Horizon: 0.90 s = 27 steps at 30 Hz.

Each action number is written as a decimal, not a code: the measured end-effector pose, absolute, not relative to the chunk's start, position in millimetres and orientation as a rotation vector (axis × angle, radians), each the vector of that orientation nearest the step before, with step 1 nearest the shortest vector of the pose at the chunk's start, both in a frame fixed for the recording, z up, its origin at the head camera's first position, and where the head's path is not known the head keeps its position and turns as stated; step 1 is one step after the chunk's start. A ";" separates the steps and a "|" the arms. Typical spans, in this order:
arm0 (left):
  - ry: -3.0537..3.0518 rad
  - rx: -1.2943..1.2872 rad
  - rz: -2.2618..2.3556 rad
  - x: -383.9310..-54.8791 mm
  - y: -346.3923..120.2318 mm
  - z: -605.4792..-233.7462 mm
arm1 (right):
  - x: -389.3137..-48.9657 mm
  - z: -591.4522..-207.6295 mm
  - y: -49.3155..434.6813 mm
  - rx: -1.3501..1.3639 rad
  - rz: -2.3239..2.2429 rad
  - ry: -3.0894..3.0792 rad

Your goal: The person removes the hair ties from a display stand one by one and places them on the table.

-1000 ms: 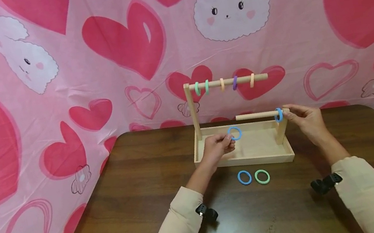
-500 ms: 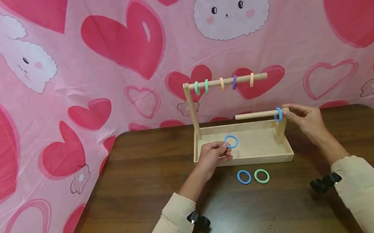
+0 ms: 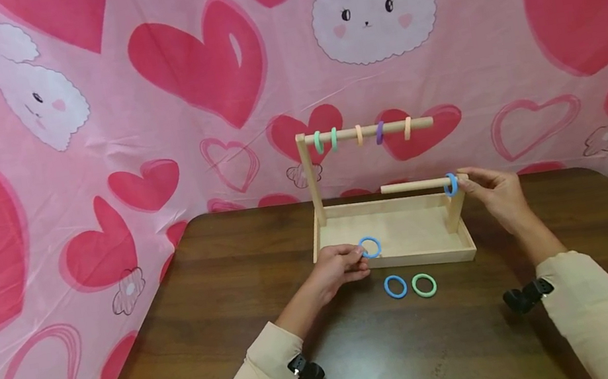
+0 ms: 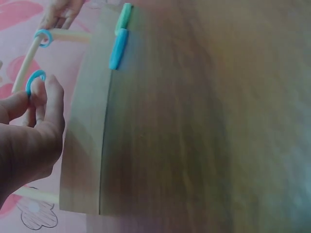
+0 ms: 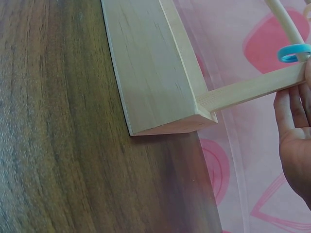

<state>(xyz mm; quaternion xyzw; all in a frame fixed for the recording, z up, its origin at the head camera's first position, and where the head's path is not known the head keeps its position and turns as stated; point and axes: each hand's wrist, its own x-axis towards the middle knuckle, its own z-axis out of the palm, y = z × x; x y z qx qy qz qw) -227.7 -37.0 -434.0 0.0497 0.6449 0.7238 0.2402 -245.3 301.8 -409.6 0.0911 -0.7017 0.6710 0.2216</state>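
Note:
My left hand [image 3: 337, 269] pinches a blue ring [image 3: 370, 247] between thumb and fingertips, over the front side of the wooden stand's tray [image 3: 412, 259]. In the left wrist view the held ring [image 4: 35, 82] stands upright at the fingertips. With its thumb and fingers, my right hand [image 3: 500, 197] grips the top of the stand's short right post [image 3: 455, 212]. A second blue ring [image 3: 451, 184] hangs on the lower rod [image 3: 412, 186], close to that post. The right wrist view shows the right hand's fingers [image 5: 296, 109] against the post, partly cut off by the frame edge.
A blue ring [image 3: 394, 277] and a green ring [image 3: 422, 275] lie on the brown table [image 3: 223, 283] before the tray. Several green, orange and purple rings hang on the upper rod [image 3: 422, 123]. A pink patterned cloth [image 3: 225, 82] stands behind the table.
My left hand has moved down and to the left, bringing the blue ring away from the lower rod toward the tray's front side. The right hand keeps its grip on the post.

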 end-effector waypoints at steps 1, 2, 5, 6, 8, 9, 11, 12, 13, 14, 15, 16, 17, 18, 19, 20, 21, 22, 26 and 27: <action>1.763 0.140 1.971 -227.0 -38.1 -434.3 | -245.3 -409.2 301.5 0.252 1.851 -1.941; 1.763 0.141 1.961 -226.7 -38.9 -434.7 | -245.4 -409.1 301.5 0.252 1.846 -1.943; 1.759 0.143 1.936 -224.6 -41.7 -434.7 | -245.3 -409.3 301.2 0.254 1.840 -1.943; 1.758 0.144 1.929 -223.7 -42.5 -434.7 | -245.5 -409.5 301.3 0.251 1.836 -1.946; 1.747 0.135 1.911 -222.1 -44.7 -434.6 | -246.3 -410.0 301.5 0.246 1.841 -1.944; 1.743 0.131 1.899 -221.2 -45.9 -434.8 | -246.7 -410.2 301.5 0.240 1.844 -1.944; 1.738 0.130 1.876 -220.0 -48.4 -436.4 | -247.7 -410.9 301.7 0.233 1.860 -1.937; 1.738 0.132 1.860 -219.9 -49.6 -437.8 | -248.0 -411.2 301.6 0.229 1.866 -1.933; 1.735 0.129 1.845 -220.2 -50.7 -438.8 | -248.3 -411.1 301.7 0.228 1.875 -1.927; 1.741 0.136 1.829 -220.5 -51.8 -440.0 | -248.4 -411.1 301.8 0.230 1.884 -1.921; 1.741 0.132 1.816 -220.8 -52.7 -441.0 | -248.4 -411.0 302.0 0.232 1.890 -1.917; 1.743 0.132 1.803 -221.0 -53.8 -442.0 | -248.2 -410.8 301.9 0.234 1.891 -1.916; 1.748 0.134 1.787 -221.2 -54.7 -442.8 | -248.0 -410.4 301.9 0.234 1.885 -1.920; 1.751 0.132 1.773 -221.3 -55.6 -443.5 | -247.7 -410.3 302.0 0.236 1.886 -1.918; 1.752 0.127 1.760 -221.2 -56.6 -444.0 | -247.5 -410.3 302.0 0.239 1.890 -1.916; 1.756 0.127 1.746 -220.9 -57.8 -444.7 | -247.2 -410.2 301.9 0.242 1.884 -1.919; 1.755 0.119 1.733 -220.6 -58.7 -445.4 | -247.0 -410.2 301.9 0.245 1.878 -1.921; 1.757 0.119 1.722 -220.3 -59.7 -446.0 | -247.0 -410.2 301.9 0.247 1.873 -1.921; 1.762 0.101 1.691 -219.1 -63.4 -449.0 | -246.7 -410.5 302.0 0.269 1.878 -1.908; 1.763 0.095 1.683 -219.1 -64.1 -449.6 | -246.7 -410.7 302.0 0.275 1.884 -1.901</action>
